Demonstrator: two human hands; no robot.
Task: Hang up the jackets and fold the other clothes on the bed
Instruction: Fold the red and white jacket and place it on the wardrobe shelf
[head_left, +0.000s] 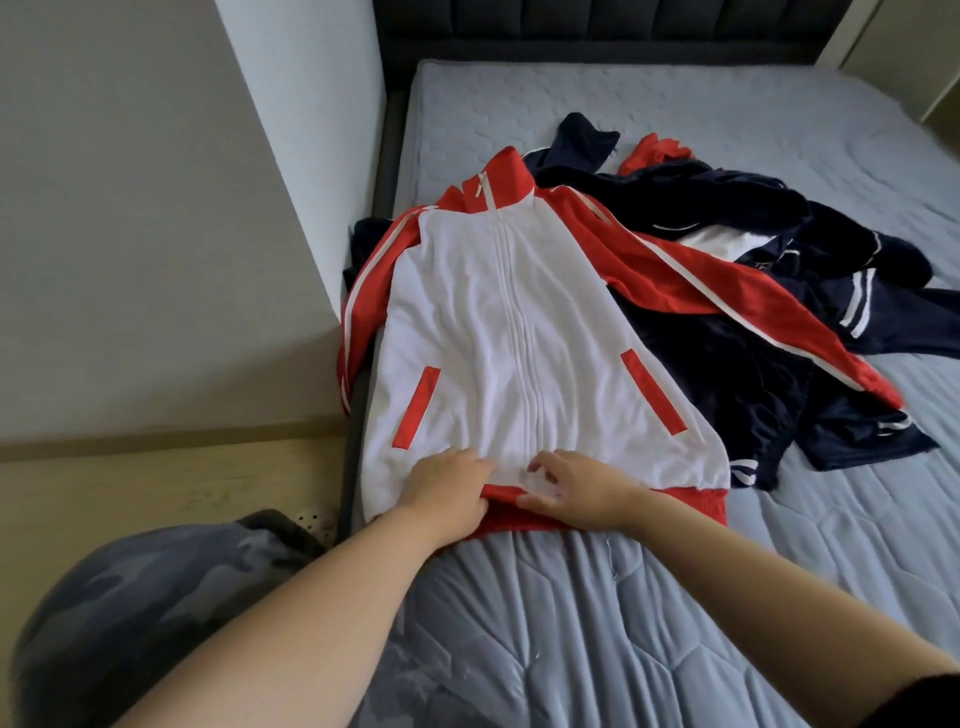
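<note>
bed (675, 597): carries everything. The jacket sits hard against the wall-side edge, so if you tug toward that side it slides off onto the floor.
navy pile (727, 353): loose dark clothes just beside and partly under the jacket. They will likely drag along on a fast lift and end up more tangled before folding.
jacket (467, 322): white and red, flat, front up, zipped, collar far from you, hem at your hands. A lift by the hem hangs it upside down, wrong end for a hanger. No hanger in view.
pile-side sleeve (727, 306): lies across the navy pile, the most likely snag. Clear it first.
wall-side sleeve (363, 291): droops over the bed edge, and its weight pulls the jacket that way once you let go.
red hem band (649, 506): bunched between your hands. It looks stretchy, so a hard pull distorts it.
left hand (447, 488): fingers curled over the hem, gripping the fabric.
right hand (576, 483): fingers and thumb pinching the hem just beside the zip.
zip (524, 338): closed to the collar, so a hanger has to go in through the neck or hem.
</note>
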